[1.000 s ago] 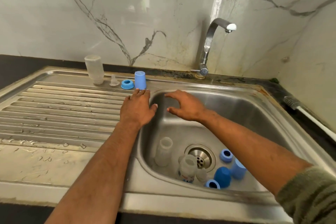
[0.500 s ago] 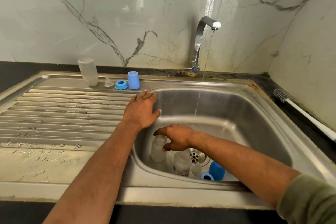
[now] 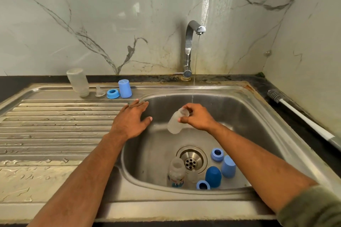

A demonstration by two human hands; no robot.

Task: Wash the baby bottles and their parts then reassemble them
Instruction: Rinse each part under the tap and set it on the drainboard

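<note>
Above the sink (image 3: pixel 258 116), right hand (image 3: pixel 198 119) pinches a bottle (image 3: pixel 176 122) hanging below its fingers; left hand (image 3: pixel 132 120) rests spread on the rim.

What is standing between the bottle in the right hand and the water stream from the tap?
Nothing visible. The right hand holds the clear bottle by its neck, tilted, above the sink. The water stream falls just behind it, with only open air between.

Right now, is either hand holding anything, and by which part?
The right hand pinches a clear bottle at its open neck, above the sink. The left hand holds nothing; it rests flat on the sink's edge.
</note>
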